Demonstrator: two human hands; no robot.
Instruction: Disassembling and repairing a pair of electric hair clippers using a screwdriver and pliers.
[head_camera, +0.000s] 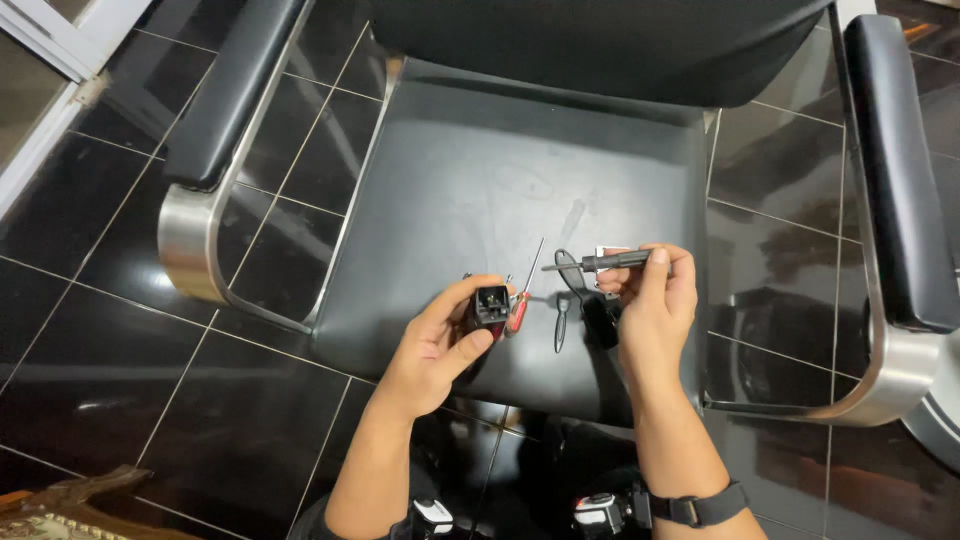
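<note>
My left hand (440, 345) grips a small black boxy part (490, 305), its open face turned up toward me. My right hand (655, 300) holds a thin dark screwdriver (600, 262) by the handle, its tip pointing left. Both hands hover over the front of a black leather chair seat (480, 190). Between the hands, on the seat, lie a red-handled screwdriver (522, 295) and a slim black tool (562, 310). A dark piece (600, 318) sits just under my right hand's fingers.
The chair has two black padded armrests on chrome frames, one at the left (225, 100) and one at the right (900, 160), with the backrest (600, 40) at the top. Glossy black floor tiles (110, 330) surround it. A carved wooden edge (60, 505) shows at the bottom left.
</note>
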